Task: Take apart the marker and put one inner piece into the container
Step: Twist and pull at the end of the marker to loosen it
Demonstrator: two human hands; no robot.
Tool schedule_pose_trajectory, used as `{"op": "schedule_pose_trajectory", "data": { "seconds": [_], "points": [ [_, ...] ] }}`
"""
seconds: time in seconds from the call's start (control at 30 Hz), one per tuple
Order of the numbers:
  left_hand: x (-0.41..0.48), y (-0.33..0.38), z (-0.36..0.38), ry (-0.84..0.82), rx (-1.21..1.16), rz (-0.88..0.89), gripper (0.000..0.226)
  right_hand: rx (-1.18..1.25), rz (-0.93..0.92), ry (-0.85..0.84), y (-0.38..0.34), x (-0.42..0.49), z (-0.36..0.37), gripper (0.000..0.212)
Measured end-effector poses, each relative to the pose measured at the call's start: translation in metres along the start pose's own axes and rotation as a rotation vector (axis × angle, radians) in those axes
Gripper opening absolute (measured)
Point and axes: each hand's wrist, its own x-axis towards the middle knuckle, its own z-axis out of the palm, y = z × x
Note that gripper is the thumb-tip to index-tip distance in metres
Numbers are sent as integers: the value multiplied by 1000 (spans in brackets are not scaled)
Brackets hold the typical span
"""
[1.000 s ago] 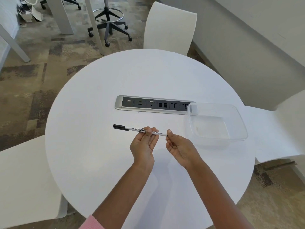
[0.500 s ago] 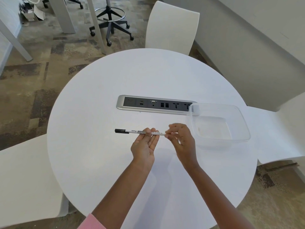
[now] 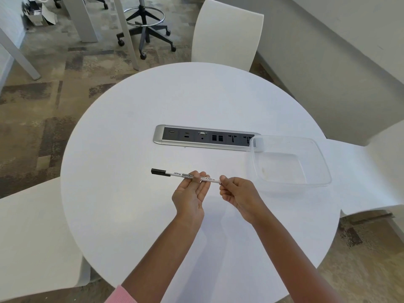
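Note:
A thin white whiteboard marker with a black cap on its left end is held level above the round white table. My left hand, palm up, grips the barrel near its middle with the fingertips. My right hand pinches the marker's right end between thumb and fingers, and that end is hidden by the fingers. A clear, empty plastic container stands on the table just right of my right hand.
A silver and black socket strip is set into the table's middle, its right end under the container's corner. White chairs stand at the far side, the left and the right. A wheeled stool stands on the carpet beyond.
My right hand turned over on the marker's right end and back, its fingers now curled around the tip. The left hand and the marker stayed nearly still.

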Motion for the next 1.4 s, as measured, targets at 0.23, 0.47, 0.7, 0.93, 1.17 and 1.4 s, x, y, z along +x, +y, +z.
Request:
{"op": "schedule_pose_trajectory", "data": {
  "seconds": [0.23, 0.47, 0.7, 0.93, 1.17, 1.4],
  "points": [
    [-3, 5, 6, 26, -24, -32, 17, -316, -402, 133, 17, 3, 5, 28],
    [0, 7, 4, 30, -69, -94, 16, -681, -789, 96, 18, 10, -5, 21],
    [5, 9, -3, 15, 59, 5, 15, -565, -316, -138, 3, 11, -3, 13],
    [7, 3, -4, -23, 103, 21, 13, -992, -96, -358, -31, 19, -7, 19],
    [10, 3, 2, 65, 36, 74, 14, -1306, -567, -64, -8, 17, 2, 15],
    [12, 3, 13, 102, -38, 29, 13, -1442, -1052, 192, 5, 25, -3, 10]
  ]
}}
